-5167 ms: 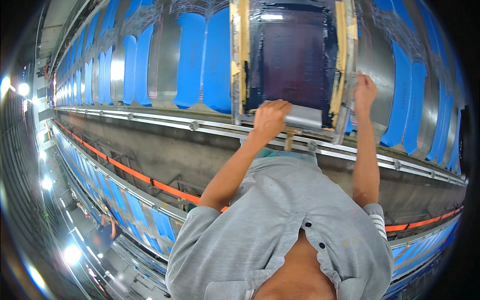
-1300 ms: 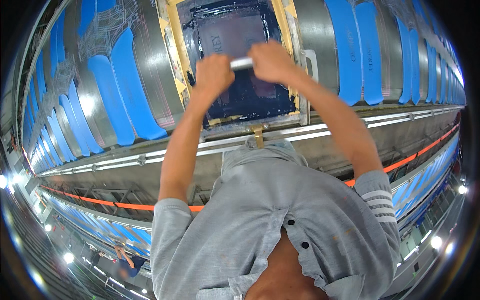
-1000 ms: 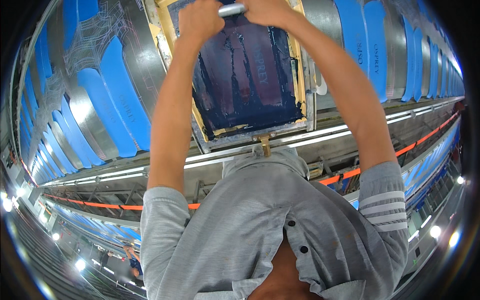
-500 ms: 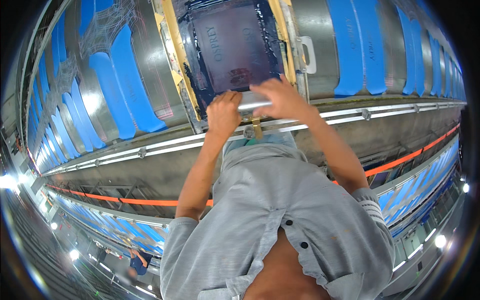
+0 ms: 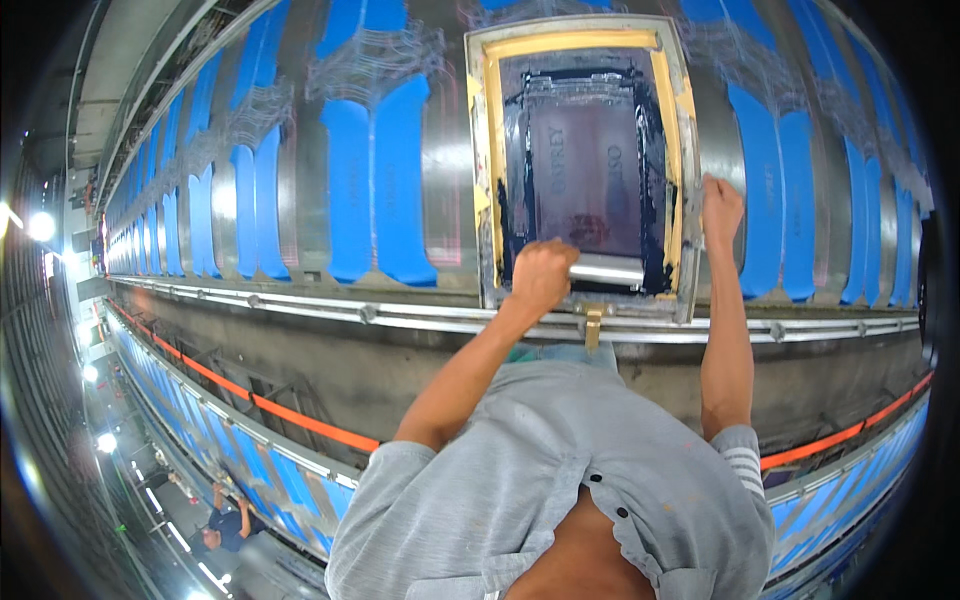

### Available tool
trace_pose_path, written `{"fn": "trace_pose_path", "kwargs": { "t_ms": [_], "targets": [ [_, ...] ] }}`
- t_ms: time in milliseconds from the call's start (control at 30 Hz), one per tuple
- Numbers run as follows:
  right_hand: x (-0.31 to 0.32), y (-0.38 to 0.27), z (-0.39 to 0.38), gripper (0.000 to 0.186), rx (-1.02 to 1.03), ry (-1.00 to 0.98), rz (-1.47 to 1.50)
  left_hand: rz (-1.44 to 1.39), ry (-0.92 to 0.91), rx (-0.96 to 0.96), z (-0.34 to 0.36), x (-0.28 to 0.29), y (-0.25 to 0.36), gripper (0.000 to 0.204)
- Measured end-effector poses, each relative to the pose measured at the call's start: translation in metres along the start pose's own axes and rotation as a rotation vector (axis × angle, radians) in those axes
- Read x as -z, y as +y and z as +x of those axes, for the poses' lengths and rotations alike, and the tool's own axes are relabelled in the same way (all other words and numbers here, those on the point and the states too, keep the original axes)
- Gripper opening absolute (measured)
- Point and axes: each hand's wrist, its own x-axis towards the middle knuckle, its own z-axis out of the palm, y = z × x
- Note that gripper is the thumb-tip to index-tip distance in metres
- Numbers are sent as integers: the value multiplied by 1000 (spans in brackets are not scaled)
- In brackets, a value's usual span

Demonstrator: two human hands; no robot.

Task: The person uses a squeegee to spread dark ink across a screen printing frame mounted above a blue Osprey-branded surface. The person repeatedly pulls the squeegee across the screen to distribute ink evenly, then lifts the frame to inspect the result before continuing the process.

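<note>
A screen-printing frame (image 5: 484, 200) with yellow tape inside its rim lies across the long table, its dark mesh (image 5: 570, 165) smeared with blue-black ink. Near the frame's close end a squeegee with a silvery metal bar (image 5: 610, 271) sits over the mesh. My left hand (image 5: 543, 275) is wrapped round the bar's left end. At the frame's right side, my right hand (image 5: 722, 210) is closed in a fist on the side handle, which the fingers mostly hide.
Blue cut fabric pieces (image 5: 400, 185) lie in pairs along the metal table on both sides. A metal rail (image 5: 420, 317) runs along the near edge, with a brass-coloured stop (image 5: 593, 328) before the frame. An orange strip (image 5: 300, 415) and another table lie behind me. Farther off is another person (image 5: 232, 525).
My right hand has left the squeegee bar and closed at the frame's right-side handle. My left hand stays on the bar. The view has shifted, now showing the whole frame.
</note>
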Motion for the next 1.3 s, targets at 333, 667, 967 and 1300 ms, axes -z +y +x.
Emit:
{"fn": "trace_pose_path", "kwargs": {
  "t_ms": [333,667,967,1300],
  "targets": [
    [-233,-152,-158,31,-63,-62,374,103,-43,166,-125,154,-218,41],
    [-310,-185,-211,27,-23,-10,385,-2,20,137,-195,198,-300,35],
    [-325,-192,-201,29,-26,22,170,92,63,54,-225,147,-303,41],
    [-312,-208,-205,31,-172,-71,34,202,255,-14,-22,175,-392,37]
  ]
}}
